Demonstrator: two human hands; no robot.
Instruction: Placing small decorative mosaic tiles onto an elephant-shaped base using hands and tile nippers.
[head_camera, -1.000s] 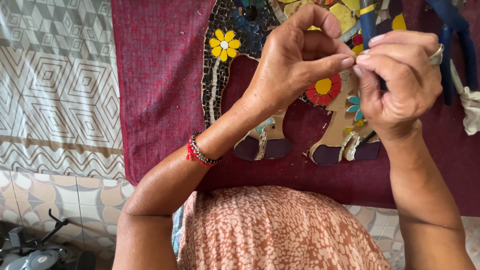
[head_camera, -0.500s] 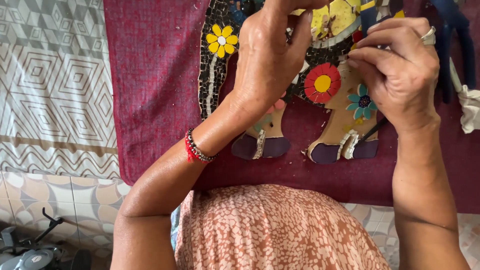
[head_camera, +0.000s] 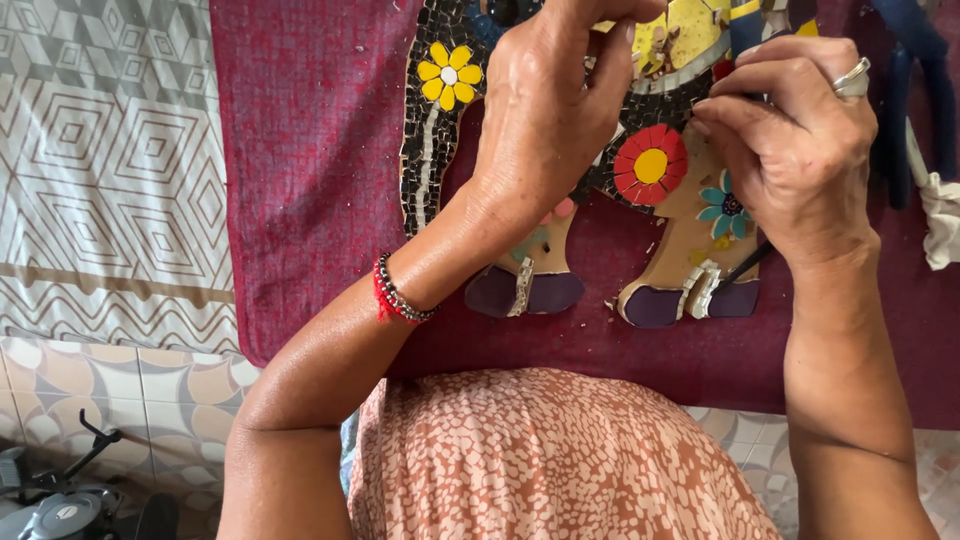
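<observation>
Left hand (head_camera: 545, 110) risen, fingertips cropped; right hand (head_camera: 800, 150) hides thin tool (head_camera: 745, 265).

Bright, even daylight; soft, no hard-edged shadows. Brightest at the upper right, on the back of the right hand (head_camera: 800, 150), with a small glint off the silver ring (head_camera: 853, 78). Faint sheen along the left forearm (head_camera: 330, 360). Soft shade under the left hand (head_camera: 555, 110), darkening the mosaic piece (head_camera: 650, 165) there. Deepest shadow at bottom left, around the dark device (head_camera: 60, 500) on the floor. Colours saturated, reds strong. Sharp focus on hands and mosaic; patterned dress (head_camera: 550, 460) near the lens slightly soft. No motion blur. Mild stretching toward the frame edges.
</observation>
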